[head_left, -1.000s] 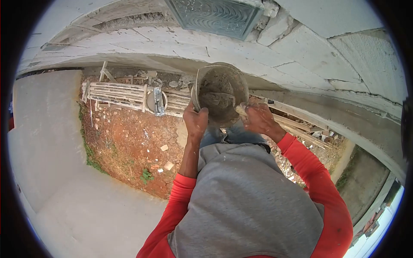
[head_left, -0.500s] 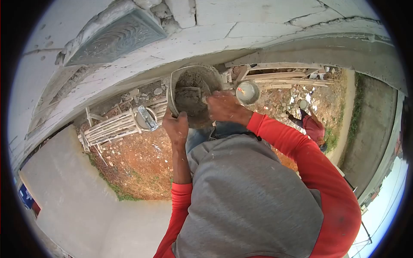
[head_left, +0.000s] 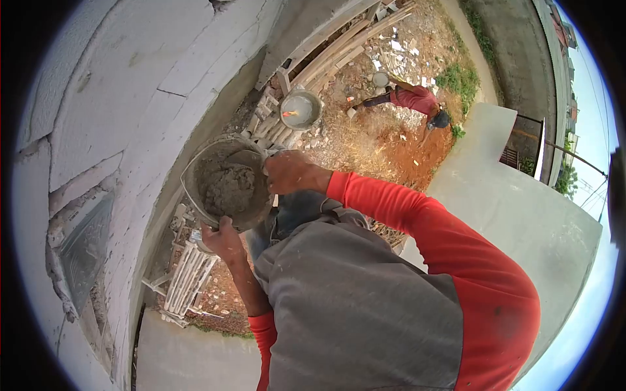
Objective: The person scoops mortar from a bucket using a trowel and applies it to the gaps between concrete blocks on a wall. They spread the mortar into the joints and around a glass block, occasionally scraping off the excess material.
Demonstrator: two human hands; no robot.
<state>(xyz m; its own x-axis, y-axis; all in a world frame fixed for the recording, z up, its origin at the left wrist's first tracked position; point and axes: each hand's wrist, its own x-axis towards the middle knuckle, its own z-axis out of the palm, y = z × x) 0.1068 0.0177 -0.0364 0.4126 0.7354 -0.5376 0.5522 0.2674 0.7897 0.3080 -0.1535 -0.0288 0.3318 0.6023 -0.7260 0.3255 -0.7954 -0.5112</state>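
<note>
A bucket (head_left: 259, 202) of grey mortar (head_left: 228, 188) is tilted in front of me, close to the wall. My left hand (head_left: 225, 240) is closed on its near rim, thumb over the edge. At the right side of the bucket, my right hand (head_left: 295, 173) is closed round the handle of a trowel (head_left: 246, 158). The trowel's blade lies inside the bucket against the mortar, partly coated with it. Most of the handle is hidden by my fingers.
A pale block wall (head_left: 163, 72) with a set-in glass panel (head_left: 85, 251) rises on the left. Far below are a second bucket (head_left: 310, 104), wooden planks (head_left: 345, 45), a pole platform (head_left: 189, 280) and rubble. A person (head_left: 414, 98) in a red top stands on the ground.
My view has turned, so the wall now stands at the left. The bucket and both hands have shifted left and down in view. The trowel has moved to the bucket's upper right side.
</note>
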